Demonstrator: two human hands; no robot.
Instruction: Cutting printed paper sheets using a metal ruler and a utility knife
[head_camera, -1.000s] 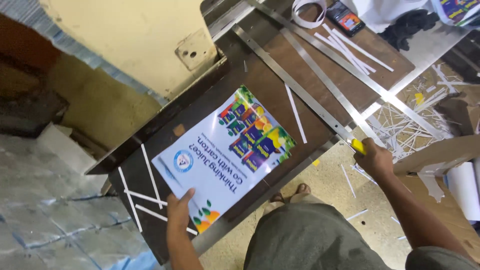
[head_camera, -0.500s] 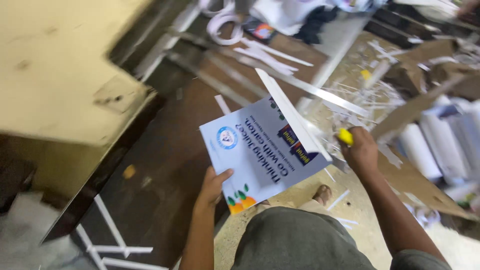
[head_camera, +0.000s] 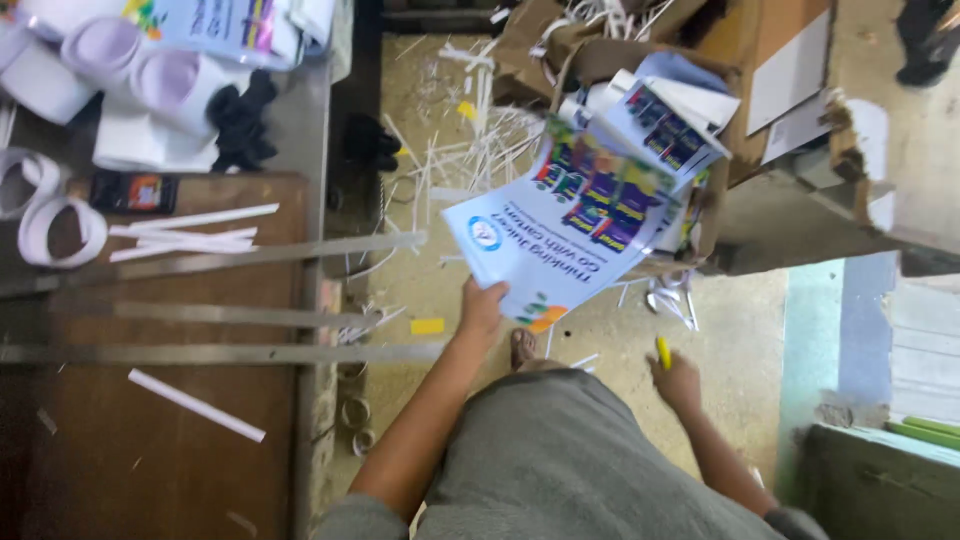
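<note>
Glossy printed poster (head_camera: 570, 225) hangs from the left hand (head_camera: 482, 308), its grip pinching one corner, held over the cardboard box (head_camera: 770, 60); the right hand (head_camera: 678, 380) closes on a yellow cutter (head_camera: 663, 352).

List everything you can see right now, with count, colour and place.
printed sheet: one, white with colourful print, held over the floor
yellow tool: one, in the right hand
cardboard box: one, brown, top right, holding more printed sheets
metal strips: three, grey, across the brown table
paper strips: several, white, on the table and scattered on the floor
tape rolls: about two, white, far left
paper rolls: several, white, top left
left hand: grips the sheet's lower edge
right hand: holds the yellow tool
</note>
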